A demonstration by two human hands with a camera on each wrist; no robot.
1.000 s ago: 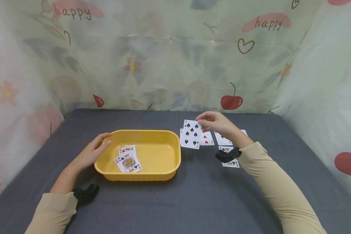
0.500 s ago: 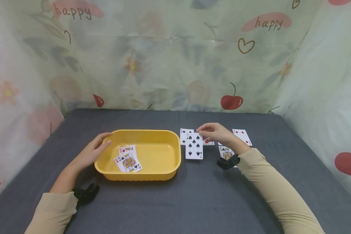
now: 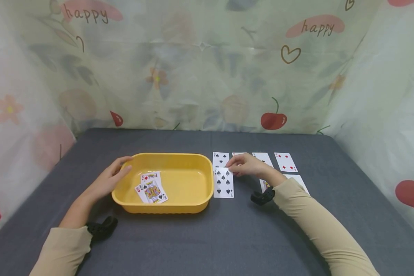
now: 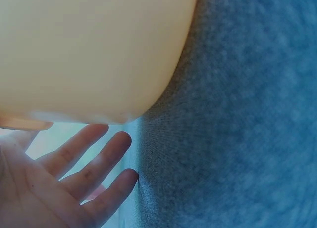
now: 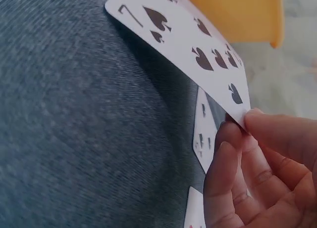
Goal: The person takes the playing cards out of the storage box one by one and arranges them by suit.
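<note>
In the head view, my right hand (image 3: 245, 165) pinches the far edge of a seven of spades (image 3: 223, 186), beside the yellow tray's right end. The right wrist view shows thumb and fingertips on one corner of that playing card (image 5: 198, 47), which is tilted, one end raised above the cloth. My left hand (image 3: 108, 177) holds the left rim of the yellow tray (image 3: 179, 209), thumb over the edge. From the left wrist, several fingers (image 4: 106, 161) spread loosely outside the tray wall. Inside the tray lie a few overlapping kings, a king of spades (image 3: 153, 191) uppermost.
Behind the right hand runs a row of face-up cards: a five of spades (image 3: 221, 158), two partly covered cards, and a four of diamonds (image 3: 286, 162). A king (image 3: 264, 185) and another card (image 3: 299, 182) lie partly under the right forearm. Grey cloth covers the table (image 3: 207, 245).
My right hand has brought the seven of spades down and nearer, finishing slightly left, in front of the five of spades. The left hand and tray have stayed still.
</note>
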